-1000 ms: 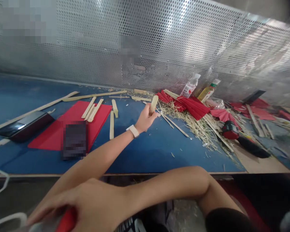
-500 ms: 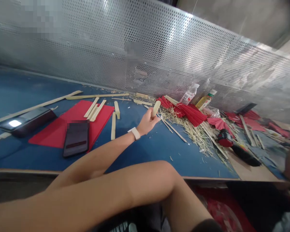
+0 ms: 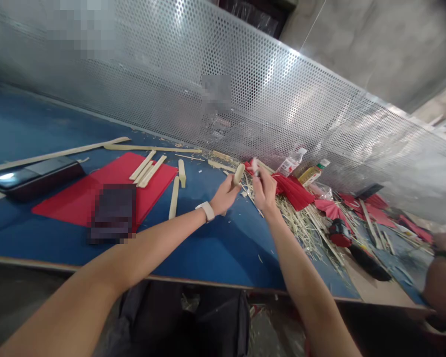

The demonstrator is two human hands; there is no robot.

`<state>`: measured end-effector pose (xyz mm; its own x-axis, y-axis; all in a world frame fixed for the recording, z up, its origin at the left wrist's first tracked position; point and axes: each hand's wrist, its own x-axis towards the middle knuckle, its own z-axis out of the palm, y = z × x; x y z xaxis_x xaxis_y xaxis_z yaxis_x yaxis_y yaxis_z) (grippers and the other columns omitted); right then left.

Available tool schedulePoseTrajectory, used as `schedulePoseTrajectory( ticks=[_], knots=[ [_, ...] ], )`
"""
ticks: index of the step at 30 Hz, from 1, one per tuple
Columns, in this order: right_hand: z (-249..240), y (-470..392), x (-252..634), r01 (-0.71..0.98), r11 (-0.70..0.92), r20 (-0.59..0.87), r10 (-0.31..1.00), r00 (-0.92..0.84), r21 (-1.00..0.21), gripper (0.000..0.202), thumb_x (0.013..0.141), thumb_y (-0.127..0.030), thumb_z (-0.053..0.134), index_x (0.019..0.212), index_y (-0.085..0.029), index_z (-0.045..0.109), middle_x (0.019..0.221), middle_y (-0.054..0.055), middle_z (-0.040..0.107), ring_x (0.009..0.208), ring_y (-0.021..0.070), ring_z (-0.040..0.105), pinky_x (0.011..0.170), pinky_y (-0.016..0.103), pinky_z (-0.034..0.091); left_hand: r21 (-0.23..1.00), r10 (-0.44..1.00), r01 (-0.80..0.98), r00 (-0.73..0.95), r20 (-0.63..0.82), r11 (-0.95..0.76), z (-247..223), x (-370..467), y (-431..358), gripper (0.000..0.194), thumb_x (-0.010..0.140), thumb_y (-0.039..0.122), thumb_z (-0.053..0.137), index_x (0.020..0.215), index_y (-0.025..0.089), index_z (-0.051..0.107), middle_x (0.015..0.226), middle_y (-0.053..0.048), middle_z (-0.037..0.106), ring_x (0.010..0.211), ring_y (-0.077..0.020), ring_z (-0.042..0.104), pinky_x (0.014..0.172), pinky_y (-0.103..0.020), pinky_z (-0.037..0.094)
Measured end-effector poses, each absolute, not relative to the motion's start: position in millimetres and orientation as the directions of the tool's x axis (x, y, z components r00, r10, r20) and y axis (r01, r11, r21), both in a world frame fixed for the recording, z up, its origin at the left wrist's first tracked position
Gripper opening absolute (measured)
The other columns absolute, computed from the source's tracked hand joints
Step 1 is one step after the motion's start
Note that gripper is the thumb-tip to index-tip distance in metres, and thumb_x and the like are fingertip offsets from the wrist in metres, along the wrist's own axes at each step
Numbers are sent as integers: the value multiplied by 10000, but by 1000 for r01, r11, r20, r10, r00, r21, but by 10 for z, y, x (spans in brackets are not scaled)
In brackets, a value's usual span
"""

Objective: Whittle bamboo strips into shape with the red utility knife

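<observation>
My left hand (image 3: pixel 225 193), with a white band on its wrist, is closed around a short pale bamboo strip (image 3: pixel 239 174) whose rounded end points up. Close by on the right is my right hand (image 3: pixel 265 191). Its fingers are pinched around a small thing with a whitish tip (image 3: pixel 255 165), too blurred to name, held near the strip but apart from it. Two more short bamboo strips (image 3: pixel 174 197) lie on the blue table to the left. Several others (image 3: pixel 151 171) rest on red paper (image 3: pixel 85 191).
A dark phone (image 3: pixel 113 210) lies over the paper's edge, beside a dark device with a light (image 3: pixel 37 176). On the right are bamboo shavings (image 3: pixel 301 218), folded red paper (image 3: pixel 295 191), two bottles (image 3: pixel 292 162) and a black-and-red tool (image 3: pixel 367 260). Another person's arm (image 3: pixel 444 277) shows far right.
My right arm, bent across my body with its hand out of view, has swung to the right. Its hand is now beside my left hand, holding a small thing. The left hand still grips the strip.
</observation>
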<state>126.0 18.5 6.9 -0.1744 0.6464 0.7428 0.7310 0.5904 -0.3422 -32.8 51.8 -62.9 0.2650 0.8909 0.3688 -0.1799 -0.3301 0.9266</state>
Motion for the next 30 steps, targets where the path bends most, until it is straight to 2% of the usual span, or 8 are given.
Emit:
schedulePoseTrajectory(
  ticks=[1, 4, 10, 14, 19, 23, 25, 30],
  knots=[
    [-41, 282, 1424, 780, 514, 735, 670, -105, -357, 488, 1118, -526, 357, 1247, -194, 691, 1013, 160, 775, 883, 309, 740, 841, 449, 554, 936, 895, -200, 289, 340, -291, -625, -330, 520, 156, 1038, 316, 640, 1086, 236, 516, 699, 77, 463, 563, -118, 458, 564, -256, 395],
    [-263, 465, 1671, 861, 384, 671, 738, -70, -333, 477, 1087, -583, 439, 1269, -196, 652, 1117, 206, 808, 978, 367, 778, 839, 461, 562, 944, 890, -265, 354, 285, -197, -604, -349, 505, 148, 1065, 324, 628, 1099, 234, 515, 727, 60, 472, 507, -101, 415, 486, -263, 345],
    [-296, 495, 1677, 866, 439, 596, 771, -226, -239, 502, 1141, -552, 411, 1398, -205, 666, 1222, 185, 831, 1060, 347, 790, 882, 426, 562, 926, 862, -291, 375, 340, -239, -625, -384, 482, 378, 1060, 572, 732, 1063, 246, 541, 754, 28, 532, 486, -86, 430, 453, -268, 360],
    [-291, 445, 1648, 876, 427, 518, 814, -264, -225, 490, 1153, -596, 442, 1344, -228, 703, 1045, 136, 831, 944, 320, 780, 825, 375, 517, 934, 871, -311, 391, 296, -178, -643, -383, 502, 377, 1031, 538, 795, 1019, 238, 568, 712, 35, 500, 502, -82, 407, 468, -251, 324],
    [-300, 422, 1609, 859, 413, 536, 819, -206, -302, 545, 1162, -673, 375, 1083, -236, 691, 810, 83, 714, 771, 281, 694, 771, 357, 454, 922, 907, -381, 364, 211, -62, -596, -390, 511, 197, 1115, 411, 629, 1086, 218, 655, 833, -8, 589, 519, -99, 482, 472, -280, 408],
    [-283, 411, 1595, 848, 428, 519, 824, -225, -313, 574, 1142, -720, 358, 1014, -246, 656, 774, 65, 663, 735, 271, 646, 762, 364, 430, 870, 929, -492, 335, 158, 30, -587, -379, 575, 253, 1129, 348, 518, 1050, 197, 705, 894, -63, 679, 626, -150, 629, 616, -346, 573],
    [-276, 407, 1592, 835, 443, 503, 830, -244, -326, 579, 1131, -735, 361, 1012, -248, 651, 784, 65, 664, 738, 267, 637, 766, 365, 431, 841, 928, -539, 336, 159, 51, -593, -378, 622, 308, 1132, 354, 485, 1014, 188, 715, 918, -99, 722, 715, -181, 693, 708, -367, 614],
    [-269, 392, 1587, 801, 477, 487, 829, -274, -361, 551, 1107, -732, 410, 974, -244, 631, 774, 51, 637, 745, 249, 608, 758, 366, 424, 852, 901, -523, 374, 220, 9, -566, -436, 715, 419, 1114, 532, 510, 1047, 190, 744, 897, -134, 756, 859, -257, 763, 794, -406, 646]
  ],
)
